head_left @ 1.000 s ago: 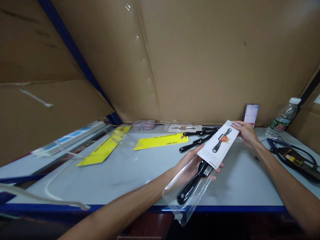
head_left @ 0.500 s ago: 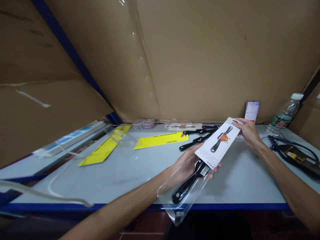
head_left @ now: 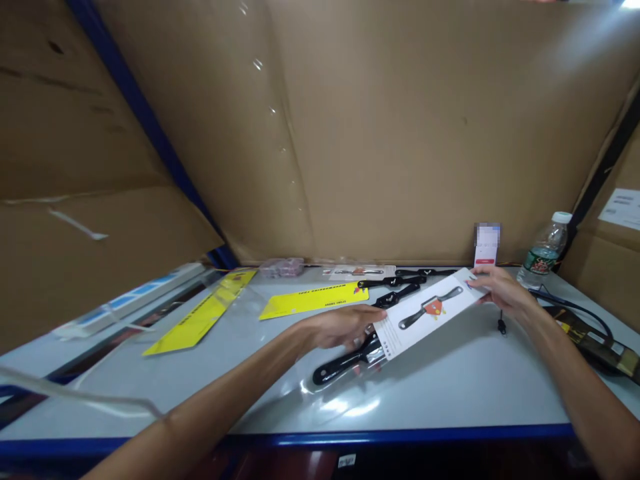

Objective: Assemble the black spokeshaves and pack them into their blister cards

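A black spokeshave [head_left: 340, 369] lies in a clear plastic bag [head_left: 306, 385], its far part covered by a white printed card [head_left: 427, 315] with a picture of the tool. My left hand [head_left: 350, 327] is closed around the bag and the card's lower end, thumb on top and some fingers hidden beneath. With my right hand [head_left: 500, 290] I pinch the card's upper right end. The card is tilted, rising to the right above the table. Just behind it lie several loose black spokeshaves [head_left: 385, 283].
Two yellow cards [head_left: 300, 302] lie on the grey table [head_left: 450, 393], left of the spokeshaves. A bagged spokeshave [head_left: 357, 272] and clear plastic packaging [head_left: 283, 267] sit by the cardboard wall. At right are a phone [head_left: 486, 245], a bottle [head_left: 545, 253] and a dark pouch [head_left: 590, 340]. A power strip [head_left: 130, 300] is left.
The card and bagged spokeshave have turned flatter and shifted slightly left. My left hand now lies over the card's lower edge with its thumb on top. The view has tilted up a little.
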Tool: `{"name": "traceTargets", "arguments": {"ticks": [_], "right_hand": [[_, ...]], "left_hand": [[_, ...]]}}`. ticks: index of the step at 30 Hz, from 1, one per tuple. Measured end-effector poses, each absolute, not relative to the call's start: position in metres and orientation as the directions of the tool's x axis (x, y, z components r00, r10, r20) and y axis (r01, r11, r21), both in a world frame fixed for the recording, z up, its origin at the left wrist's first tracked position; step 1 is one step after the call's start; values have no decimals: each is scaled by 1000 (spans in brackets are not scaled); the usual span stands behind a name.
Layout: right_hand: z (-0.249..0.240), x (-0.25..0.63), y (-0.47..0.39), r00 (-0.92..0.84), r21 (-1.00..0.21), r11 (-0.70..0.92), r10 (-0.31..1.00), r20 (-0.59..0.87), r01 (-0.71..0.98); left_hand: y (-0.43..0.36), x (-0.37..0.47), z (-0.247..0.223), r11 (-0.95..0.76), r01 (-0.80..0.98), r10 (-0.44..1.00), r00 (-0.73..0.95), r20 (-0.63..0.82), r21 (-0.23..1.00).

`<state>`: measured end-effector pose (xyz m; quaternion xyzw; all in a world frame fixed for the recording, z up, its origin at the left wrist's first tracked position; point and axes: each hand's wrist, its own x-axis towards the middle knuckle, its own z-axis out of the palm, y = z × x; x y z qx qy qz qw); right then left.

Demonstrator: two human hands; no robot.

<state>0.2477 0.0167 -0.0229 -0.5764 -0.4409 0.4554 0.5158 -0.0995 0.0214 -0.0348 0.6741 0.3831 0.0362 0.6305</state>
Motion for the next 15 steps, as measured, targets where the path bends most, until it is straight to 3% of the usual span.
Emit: {"name": "traceTargets", "arguments": {"ticks": [8, 12, 15], "right_hand": [[-47, 239, -49, 321, -996, -65, 946, -42, 61], [-66, 236, -72, 397, -992, -61, 918, -14, 106], [-80, 239, -82, 402, -977, -93, 916, -8, 193]], "left_hand": [[33, -93, -34, -295, 637, 649, 680, -341, 712], [19, -81, -41, -523, 694, 758, 644, -102, 495], [-6, -69, -51, -651, 697, 745, 662, 81, 301]]}}
